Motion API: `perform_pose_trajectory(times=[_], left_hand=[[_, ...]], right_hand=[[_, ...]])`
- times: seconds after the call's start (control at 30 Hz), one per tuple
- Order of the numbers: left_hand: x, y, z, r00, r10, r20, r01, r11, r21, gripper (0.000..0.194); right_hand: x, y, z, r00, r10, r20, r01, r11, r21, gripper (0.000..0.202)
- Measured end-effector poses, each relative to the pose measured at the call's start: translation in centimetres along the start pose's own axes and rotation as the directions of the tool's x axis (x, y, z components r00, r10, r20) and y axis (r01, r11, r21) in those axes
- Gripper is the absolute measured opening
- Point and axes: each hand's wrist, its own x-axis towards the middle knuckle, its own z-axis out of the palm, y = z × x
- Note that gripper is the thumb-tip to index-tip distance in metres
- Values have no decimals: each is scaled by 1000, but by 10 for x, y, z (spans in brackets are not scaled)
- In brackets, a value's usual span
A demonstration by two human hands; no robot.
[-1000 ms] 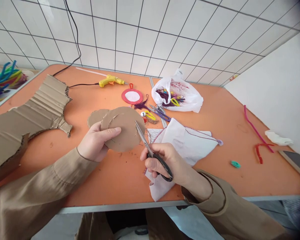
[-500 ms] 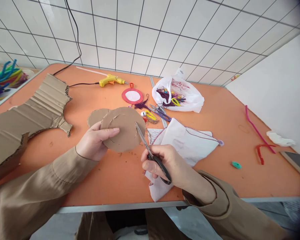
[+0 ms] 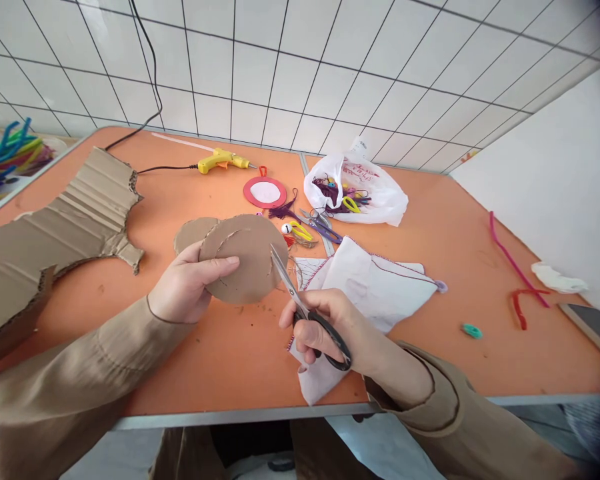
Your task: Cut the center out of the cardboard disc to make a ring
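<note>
The round, flat disc of brown cardboard (image 3: 253, 267) lies between the two hands, raised over the orange worktop (image 3: 190, 373) with its broad face turned toward the wearer. The left hand (image 3: 183, 280) pinches it at its left edge, thumb flat across the face and fingers hidden behind, so this hand is the nearer one, already in contact. Being round, the disc has no long axis of its own; the line that matters is that of the metal scissors with black handles (image 3: 289, 285), gripped by the right hand (image 3: 333, 327), whose fingers curl about the handles. Their long axis slants from that hand up and leftward, away from the wearer, and the blades look nearly together. The tip overlaps the disc's face just inside the edge opposite the left thumb, beside a short rough mark; whether it presses on the cardboard or only passes in front, I cannot tell. A smaller rounded piece of brown cardboard (image 3: 193, 232) shows beyond the left hand, partly behind the disc, and a folded white cloth with purple stitching (image 3: 360, 280) lies just beyond the right hand.
</note>
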Motion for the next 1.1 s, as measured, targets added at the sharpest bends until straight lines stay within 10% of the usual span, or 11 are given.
perform_pose_trajectory(times=[1.1], left_hand=[[-1,1,-1,998,30,-50,-32,999,-31,22]], right_hand=[[1,-1,1,999,-49,-12,49,999,2,37]])
